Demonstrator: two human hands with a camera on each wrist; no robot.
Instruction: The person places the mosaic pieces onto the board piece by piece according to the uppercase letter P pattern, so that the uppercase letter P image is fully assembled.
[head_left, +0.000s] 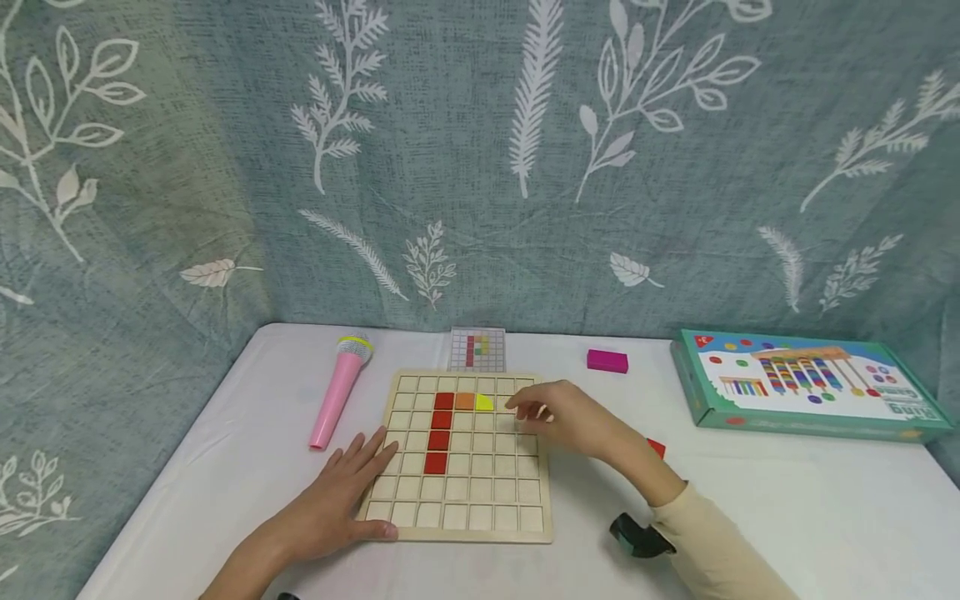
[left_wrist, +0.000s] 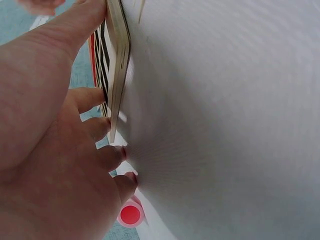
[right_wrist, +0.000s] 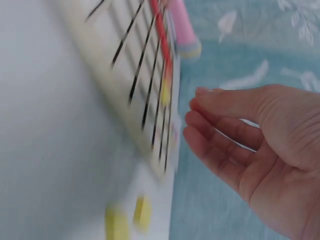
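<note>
A wooden grid board (head_left: 469, 534) lies on the table, several red square tiles (head_left: 438, 441) in one column. Beside the top red tile sit an orange tile (head_left: 465, 402) and a yellow piece with one rounded corner (head_left: 484, 403). My left hand (head_left: 330, 504) rests spread on the board's left edge, its thumb at the lower left corner. Over the upper right part of the board hovers my right hand (head_left: 562, 417). Its fingers are loosely bent with the thumb near the index fingertip, and no piece shows between them in the right wrist view.
Behind the board is a pattern card (head_left: 477, 350). A pink toy microphone (head_left: 337, 396) lies to the left. On the right are a magenta block (head_left: 607, 361), a red piece (head_left: 656, 447) partly behind the forearm, and a green toy box (head_left: 810, 383). Yellow blocks (right_wrist: 142, 212) show beside the board.
</note>
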